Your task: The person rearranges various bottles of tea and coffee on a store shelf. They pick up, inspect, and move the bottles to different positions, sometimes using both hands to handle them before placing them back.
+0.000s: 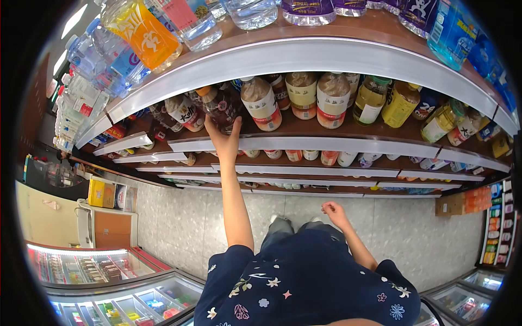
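Note:
My left hand reaches up to the second shelf, its fingers wrapped round the lower part of a dark bottle with an orange cap. The bottle stands among others on the shelf, leaning slightly. On its left is a dark bottle with a white-lettered label; on its right, a bottle with a cream and red label. My right hand hangs low over the floor, away from the shelves, with its fingers curled. Whether anything small lies inside them cannot be made out.
Water and juice bottles, one of them orange, line the top shelf. Lower shelves hold more bottles. Glass-topped freezers stand behind me on both sides. Cardboard boxes sit on the floor at right, and a yellow box at left.

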`<state>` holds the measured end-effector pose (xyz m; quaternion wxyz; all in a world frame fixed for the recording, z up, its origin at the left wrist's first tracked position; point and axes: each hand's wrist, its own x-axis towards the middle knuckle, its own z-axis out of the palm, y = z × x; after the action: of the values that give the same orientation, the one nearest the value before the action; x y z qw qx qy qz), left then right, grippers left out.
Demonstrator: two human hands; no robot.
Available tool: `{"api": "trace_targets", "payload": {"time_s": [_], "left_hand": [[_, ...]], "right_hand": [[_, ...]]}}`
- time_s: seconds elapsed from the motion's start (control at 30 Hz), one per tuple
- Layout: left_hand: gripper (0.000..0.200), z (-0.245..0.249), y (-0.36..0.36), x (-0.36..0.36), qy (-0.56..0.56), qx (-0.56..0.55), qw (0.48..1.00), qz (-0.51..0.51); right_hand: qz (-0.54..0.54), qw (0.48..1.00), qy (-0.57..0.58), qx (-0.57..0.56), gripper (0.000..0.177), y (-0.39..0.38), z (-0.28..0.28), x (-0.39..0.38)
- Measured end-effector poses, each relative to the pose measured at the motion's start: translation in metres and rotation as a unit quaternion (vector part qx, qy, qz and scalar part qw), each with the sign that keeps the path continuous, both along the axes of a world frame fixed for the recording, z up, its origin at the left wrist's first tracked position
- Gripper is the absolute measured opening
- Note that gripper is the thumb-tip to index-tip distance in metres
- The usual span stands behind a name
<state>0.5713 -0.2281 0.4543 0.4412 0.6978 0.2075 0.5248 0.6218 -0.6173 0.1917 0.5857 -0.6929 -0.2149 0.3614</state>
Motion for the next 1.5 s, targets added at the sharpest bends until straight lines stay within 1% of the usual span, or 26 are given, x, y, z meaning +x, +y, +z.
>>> {"api": "trace_targets", "payload": {"time_s": [0.07,0.2,0.27,0.3,0.37,0.47,0.5,0.6,0.63,0.67,0.73,0.77,0.8,0.87,0.9,1.0,1.03,1.13,1.17,1.27,1.3,1.33,1.4,1.43,1.5], "left_hand": [[0.083,0.000,-0.001,-0.002,-0.005,-0.018,1.000,-0.014],[0.082,0.007,-0.002,-0.009,0.021,-0.043,0.998,-0.042],[0.081,0.015,-0.003,-0.014,0.029,-0.068,0.994,-0.076],[0.081,0.016,-0.001,-0.016,0.032,-0.058,0.994,-0.087],[0.082,0.017,0.004,-0.019,0.035,-0.039,0.992,-0.111],[0.080,0.028,-0.005,-0.024,0.013,-0.009,0.993,-0.113],[0.077,0.034,-0.013,-0.028,0.029,-0.049,0.995,-0.077],[0.075,-0.007,0.008,-0.033,-0.018,-0.079,0.984,-0.158],[0.074,0.009,-0.004,-0.040,-0.016,-0.020,0.991,-0.128],[0.073,0.009,-0.007,-0.041,-0.030,0.014,0.992,-0.119],[0.072,0.008,-0.008,-0.045,-0.057,0.082,0.990,-0.095],[0.070,0.010,-0.007,-0.049,-0.058,0.092,0.990,-0.094],[0.071,0.009,-0.005,-0.053,-0.069,0.077,0.989,-0.108],[0.073,0.009,0.001,-0.063,-0.091,0.050,0.985,-0.135],[0.075,0.012,0.003,-0.071,-0.090,0.047,0.986,-0.130],[0.066,0.010,0.026,-0.096,-0.066,-0.002,0.983,-0.173],[0.059,0.014,0.029,-0.104,-0.083,-0.040,0.977,-0.192],[0.077,0.031,0.043,-0.125,-0.067,-0.122,0.956,-0.257],[0.073,0.028,0.052,-0.128,-0.086,-0.101,0.957,-0.259],[0.066,0.039,0.063,-0.133,-0.057,-0.113,0.955,-0.267],[0.060,0.044,0.062,-0.134,-0.059,-0.138,0.953,-0.261],[0.061,0.043,0.063,-0.133,-0.057,-0.128,0.955,-0.261],[0.061,0.041,0.066,-0.130,-0.056,-0.106,0.958,-0.260],[0.060,0.043,0.067,-0.131,-0.043,-0.104,0.956,-0.271],[0.061,0.046,0.058,-0.130,-0.077,-0.125,0.948,-0.281]], "right_hand": [[-0.016,1.000,0.003,0.005,0.018,0.001,-0.001,-0.002],[-0.043,0.999,0.002,0.008,0.019,0.013,0.002,-0.004],[-0.053,0.998,-0.027,0.017,0.019,0.024,0.010,-0.001],[-0.065,0.997,-0.046,0.025,0.019,0.031,0.019,-0.001],[-0.083,0.993,-0.077,0.043,0.020,0.049,0.053,0.001],[-0.111,0.983,-0.144,0.036,0.020,0.080,0.133,-0.002],[-0.117,0.974,-0.187,0.048,0.021,0.090,0.161,-0.003],[-0.139,0.934,-0.320,0.079,0.022,0.120,0.229,-0.005],[-0.148,0.915,-0.366,0.085,0.023,0.129,0.247,-0.003],[-0.156,0.894,-0.411,0.092,0.024,0.139,0.262,-0.002],[-0.199,0.868,-0.442,0.112,0.033,0.163,0.287,0.003],[-0.212,0.841,-0.489,0.094,0.043,0.175,0.296,0.007],[-0.225,0.812,-0.534,0.075,0.053,0.186,0.302,0.012],[-0.230,0.805,-0.544,0.056,0.067,0.211,0.308,0.020],[-0.233,0.802,-0.548,0.048,0.074,0.222,0.310,0.021],[-0.217,0.828,-0.517,0.001,0.086,0.249,0.315,0.018],[-0.250,0.832,-0.495,-0.038,0.086,0.257,0.308,0.021],[-0.259,0.834,-0.486,0.009,0.084,0.266,0.306,0.013],[-0.272,0.822,-0.500,-0.003,0.081,0.270,0.302,0.007],[-0.257,0.814,-0.519,0.028,0.081,0.290,0.308,-0.015],[-0.261,0.820,-0.509,0.034,0.081,0.299,0.307,-0.019],[-0.259,0.823,-0.506,0.008,0.081,0.306,0.309,-0.022],[-0.234,0.857,-0.457,-0.033,0.079,0.320,0.317,-0.032],[-0.249,0.841,-0.480,-0.020,0.077,0.324,0.313,-0.033],[-0.278,0.804,-0.526,0.007,0.072,0.331,0.303,-0.035]]}}
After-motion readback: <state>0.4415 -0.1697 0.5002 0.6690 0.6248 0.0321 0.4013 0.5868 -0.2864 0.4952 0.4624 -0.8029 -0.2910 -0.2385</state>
